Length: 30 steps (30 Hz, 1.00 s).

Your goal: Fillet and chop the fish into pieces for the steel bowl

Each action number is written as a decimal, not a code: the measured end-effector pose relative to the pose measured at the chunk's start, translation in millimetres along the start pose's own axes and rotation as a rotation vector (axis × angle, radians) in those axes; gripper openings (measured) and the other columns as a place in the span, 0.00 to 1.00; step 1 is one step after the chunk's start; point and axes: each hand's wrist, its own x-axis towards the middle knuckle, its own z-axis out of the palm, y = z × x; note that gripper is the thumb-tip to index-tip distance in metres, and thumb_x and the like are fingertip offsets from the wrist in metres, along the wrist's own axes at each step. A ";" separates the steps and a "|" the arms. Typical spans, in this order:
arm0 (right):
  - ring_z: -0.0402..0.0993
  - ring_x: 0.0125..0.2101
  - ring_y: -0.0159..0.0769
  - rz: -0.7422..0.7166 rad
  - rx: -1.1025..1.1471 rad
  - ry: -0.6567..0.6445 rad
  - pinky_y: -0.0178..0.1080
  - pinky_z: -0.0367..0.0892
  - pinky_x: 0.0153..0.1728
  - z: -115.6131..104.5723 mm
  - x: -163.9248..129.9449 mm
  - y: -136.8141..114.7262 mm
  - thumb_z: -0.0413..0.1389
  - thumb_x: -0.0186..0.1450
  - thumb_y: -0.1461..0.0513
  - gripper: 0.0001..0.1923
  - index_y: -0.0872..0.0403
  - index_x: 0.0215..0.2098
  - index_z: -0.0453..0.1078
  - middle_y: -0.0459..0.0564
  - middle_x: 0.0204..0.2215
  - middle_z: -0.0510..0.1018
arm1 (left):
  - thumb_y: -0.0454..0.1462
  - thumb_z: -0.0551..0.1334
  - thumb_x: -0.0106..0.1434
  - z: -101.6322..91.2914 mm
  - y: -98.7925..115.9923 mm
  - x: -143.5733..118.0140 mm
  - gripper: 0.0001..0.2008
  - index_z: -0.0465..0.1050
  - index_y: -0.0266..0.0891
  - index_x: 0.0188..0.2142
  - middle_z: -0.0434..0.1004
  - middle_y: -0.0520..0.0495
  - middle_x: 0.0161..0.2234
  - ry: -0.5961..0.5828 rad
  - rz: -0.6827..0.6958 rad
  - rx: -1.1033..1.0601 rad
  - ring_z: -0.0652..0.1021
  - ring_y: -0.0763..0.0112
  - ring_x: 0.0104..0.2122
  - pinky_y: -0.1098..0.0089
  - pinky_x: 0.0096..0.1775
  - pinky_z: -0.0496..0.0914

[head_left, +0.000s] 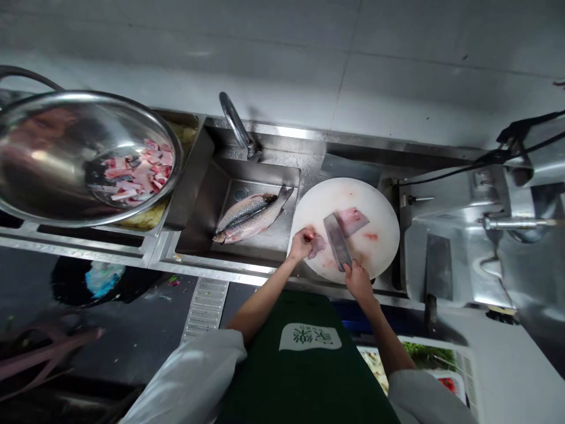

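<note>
A round white cutting board (375, 206) lies on the steel counter right of the sink. My right hand (357, 280) grips the handle of a cleaver (337, 240), whose blade lies flat across the board. My left hand (302, 242) holds a small pink piece of fish (316, 246) at the board's left edge, beside the blade. A larger pink fish chunk (352, 220) rests on the board just right of the blade. Two whole grey fish (251, 219) lie side by side in the sink (198, 218).
A big steel bowl (53, 159) with several pink fish pieces (139, 172) sits at the left. The faucet (238, 126) stands behind the sink. A second cleaver (435, 277) lies on the counter at right, by steel equipment (507, 235). A floor drain grate (205, 309) lies below.
</note>
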 end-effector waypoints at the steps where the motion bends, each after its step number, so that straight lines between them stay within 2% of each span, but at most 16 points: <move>1: 0.79 0.46 0.45 0.006 0.003 -0.001 0.38 0.64 0.44 0.0 0.1 -1.2 0.43 0.79 0.60 0.17 0.61 0.53 0.70 0.61 0.43 0.82 | 0.30 0.67 0.53 2.3 -1.4 -2.9 0.10 0.66 0.41 0.27 0.70 0.55 0.24 0.033 -0.006 -0.053 0.72 0.74 0.23 0.72 0.27 0.68; 4: 0.79 0.47 0.45 0.007 0.006 -0.012 0.38 0.64 0.43 -0.3 -0.8 -3.3 0.42 0.79 0.60 0.17 0.60 0.53 0.70 0.61 0.43 0.82 | 0.34 0.67 0.57 7.2 -6.0 -14.4 0.08 0.67 0.41 0.31 0.73 0.52 0.30 0.133 0.063 -0.081 0.76 0.74 0.28 0.73 0.32 0.73; 6: 0.79 0.47 0.45 0.000 0.006 -0.022 0.38 0.64 0.43 -1.7 -2.2 -3.4 0.42 0.80 0.60 0.17 0.60 0.53 0.70 0.62 0.44 0.82 | 0.37 0.67 0.60 6.0 -10.0 -23.8 0.08 0.67 0.41 0.33 0.74 0.52 0.31 0.165 0.068 -0.083 0.76 0.75 0.28 0.74 0.32 0.73; 9: 0.80 0.47 0.46 -0.002 -0.004 -0.031 0.38 0.65 0.43 -6.9 -7.0 -5.8 0.43 0.79 0.60 0.16 0.60 0.53 0.70 0.62 0.44 0.82 | 0.40 0.66 0.62 -6.4 -15.2 -37.3 0.08 0.68 0.40 0.32 0.72 0.52 0.28 0.095 -0.022 0.010 0.73 0.75 0.22 0.73 0.26 0.70; 10: 0.80 0.46 0.46 -0.006 -0.013 -0.032 0.38 0.65 0.42 -9.3 -9.3 -8.3 0.43 0.79 0.61 0.16 0.60 0.53 0.70 0.62 0.44 0.82 | 0.40 0.66 0.63 -12.9 -15.6 -40.2 0.08 0.69 0.40 0.32 0.72 0.52 0.28 0.091 -0.011 0.070 0.73 0.74 0.22 0.72 0.26 0.70; 12: 0.81 0.46 0.46 -0.027 -0.041 -0.021 0.38 0.66 0.42 -14.7 -14.3 -16.4 0.42 0.79 0.61 0.17 0.60 0.53 0.70 0.63 0.43 0.82 | 0.40 0.65 0.65 -25.9 -13.7 -41.0 0.07 0.72 0.40 0.33 0.74 0.49 0.31 0.138 0.123 0.222 0.76 0.69 0.28 0.69 0.32 0.73; 14: 0.82 0.45 0.47 -0.072 -0.071 0.000 0.39 0.67 0.43 -19.4 -18.3 -26.0 0.41 0.79 0.62 0.18 0.60 0.53 0.70 0.64 0.42 0.82 | 0.38 0.64 0.67 -34.3 -9.2 -34.3 0.04 0.75 0.41 0.36 0.76 0.44 0.37 0.170 0.317 0.373 0.78 0.63 0.38 0.64 0.43 0.75; 15: 0.82 0.45 0.47 -0.098 -0.086 0.009 0.39 0.67 0.43 -21.0 -19.5 -29.9 0.40 0.79 0.62 0.19 0.60 0.53 0.70 0.64 0.42 0.83 | 0.37 0.63 0.68 -35.5 -6.9 -28.5 0.04 0.76 0.41 0.36 0.76 0.42 0.40 0.148 0.397 0.441 0.77 0.60 0.43 0.61 0.48 0.74; 18: 0.82 0.46 0.48 -0.183 -0.136 0.004 0.40 0.68 0.44 -21.3 -20.0 -32.6 0.41 0.79 0.63 0.18 0.60 0.54 0.71 0.65 0.42 0.83 | 0.35 0.62 0.69 -28.8 -4.3 -8.0 0.05 0.78 0.41 0.39 0.76 0.39 0.46 -0.027 0.525 0.627 0.74 0.54 0.50 0.55 0.56 0.70; 20: 0.82 0.47 0.48 -0.220 -0.171 -0.018 0.40 0.69 0.46 -19.7 -16.8 -29.4 0.42 0.78 0.64 0.18 0.60 0.54 0.71 0.65 0.44 0.83 | 0.34 0.61 0.69 -21.4 -7.7 2.7 0.06 0.79 0.41 0.40 0.76 0.39 0.48 -0.123 0.552 0.729 0.72 0.54 0.51 0.54 0.57 0.69; 22: 0.82 0.48 0.47 -0.241 -0.184 -0.038 0.39 0.69 0.47 -19.6 -8.2 -30.8 0.43 0.77 0.65 0.17 0.60 0.53 0.72 0.65 0.45 0.83 | 0.35 0.61 0.70 -16.7 -14.3 8.9 0.07 0.79 0.41 0.42 0.76 0.39 0.49 -0.157 0.576 0.797 0.72 0.54 0.51 0.55 0.56 0.69; 27: 0.81 0.49 0.45 -0.267 -0.125 -0.036 0.37 0.69 0.45 -25.6 32.2 -64.5 0.42 0.78 0.64 0.18 0.61 0.57 0.69 0.64 0.48 0.83 | 0.36 0.58 0.73 -18.4 -32.4 13.3 0.09 0.78 0.41 0.44 0.75 0.41 0.47 -0.115 0.691 0.848 0.72 0.58 0.48 0.57 0.51 0.71; 29: 0.81 0.49 0.45 -0.271 -0.107 -0.036 0.37 0.68 0.44 -23.5 35.4 -62.7 0.40 0.79 0.62 0.18 0.61 0.57 0.68 0.64 0.48 0.83 | 0.36 0.59 0.73 -19.3 -36.6 14.7 0.08 0.78 0.41 0.45 0.75 0.41 0.47 -0.098 0.724 0.850 0.72 0.59 0.47 0.58 0.50 0.71; 30: 0.81 0.49 0.45 -0.275 -0.104 -0.050 0.37 0.68 0.44 -20.6 29.9 -53.3 0.40 0.79 0.62 0.18 0.61 0.56 0.68 0.64 0.47 0.83 | 0.36 0.59 0.73 -19.2 -37.9 15.5 0.08 0.78 0.41 0.45 0.75 0.41 0.47 -0.088 0.733 0.849 0.72 0.59 0.47 0.58 0.50 0.71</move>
